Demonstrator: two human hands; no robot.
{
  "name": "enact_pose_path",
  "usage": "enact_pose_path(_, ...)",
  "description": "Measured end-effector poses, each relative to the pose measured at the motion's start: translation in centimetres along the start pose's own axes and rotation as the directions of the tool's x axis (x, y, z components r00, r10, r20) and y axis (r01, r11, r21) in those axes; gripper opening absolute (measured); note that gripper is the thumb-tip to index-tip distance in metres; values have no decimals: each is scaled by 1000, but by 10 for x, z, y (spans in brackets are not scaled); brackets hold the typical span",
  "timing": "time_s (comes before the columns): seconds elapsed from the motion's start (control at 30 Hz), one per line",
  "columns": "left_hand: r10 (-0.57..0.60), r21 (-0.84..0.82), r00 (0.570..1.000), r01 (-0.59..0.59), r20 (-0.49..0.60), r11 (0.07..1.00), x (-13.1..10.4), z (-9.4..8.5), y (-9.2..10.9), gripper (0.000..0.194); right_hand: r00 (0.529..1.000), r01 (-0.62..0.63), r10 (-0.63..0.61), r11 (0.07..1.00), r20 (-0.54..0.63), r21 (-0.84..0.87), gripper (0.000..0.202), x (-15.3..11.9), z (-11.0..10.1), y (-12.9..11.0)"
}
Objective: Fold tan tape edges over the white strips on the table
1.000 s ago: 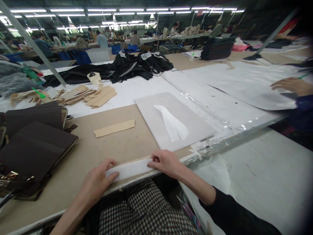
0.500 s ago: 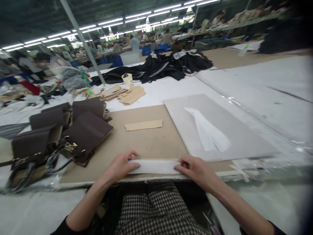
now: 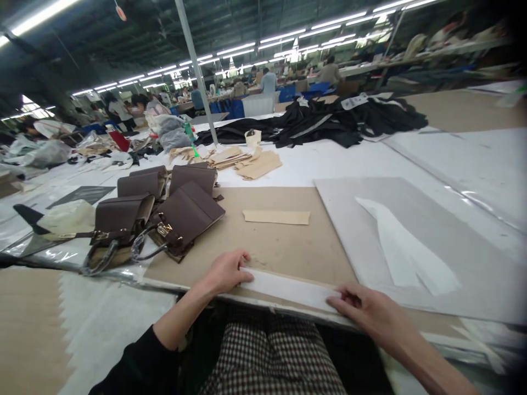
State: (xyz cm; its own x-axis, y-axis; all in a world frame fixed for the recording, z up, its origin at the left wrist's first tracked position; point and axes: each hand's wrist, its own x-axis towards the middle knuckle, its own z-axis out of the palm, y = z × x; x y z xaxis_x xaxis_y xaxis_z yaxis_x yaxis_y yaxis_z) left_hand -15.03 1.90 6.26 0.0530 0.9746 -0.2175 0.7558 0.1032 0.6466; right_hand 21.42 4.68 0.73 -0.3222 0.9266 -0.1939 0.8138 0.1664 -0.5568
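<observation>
A long white strip lies along the front edge of the brown board, with a thin tan edge showing behind it. My left hand pinches its left end between thumb and fingers. At the right end, my right hand has its thumb on the strip and its fingers curled. Farther back on the board rests a separate tan strip, touched by neither hand.
Dark brown bags with handles sit left of the board. On the right, a grey sheet bears white pieces. Tan pieces and a black fabric pile lie behind. People work in the background.
The camera view has swung left, so the table and bags appear farther right. Both hands remain at the ends of the white strip, which now looks more slanted.
</observation>
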Motion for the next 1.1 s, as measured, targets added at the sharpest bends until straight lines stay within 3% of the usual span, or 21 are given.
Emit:
enact_pose_path(0.67, 22, 142, 999, -18, -29, 990, -3, 4, 0, 42, 998, 48, -48, 999, -40, 1, 41, 0, -1, -2)
enact_pose_path(0.83, 47, 249, 998, -34, -44, 968, -8, 5, 4, 38, 993, 74, -75, 997, -90, -16, 30, -3, -3, -8)
enact_pose_path(0.9, 73, 294, 995, -52, -61, 954, -11, 6, 7, 39, 978, 138, -139, 990, -153, -12, 26, -7, -4, -14)
enact_pose_path(1.0, 161, 351, 984, -124, -79, 928, -17, 11, 13, 37, 925, 338, -337, 941, -178, -24, 24, -12, -2, -19)
enact_pose_path(1.1, 353, 426, 934, -340, 52, 838, -27, 21, 16, 28, 859, 470, -480, 877, -177, -96, 28, -16, 4, -19)
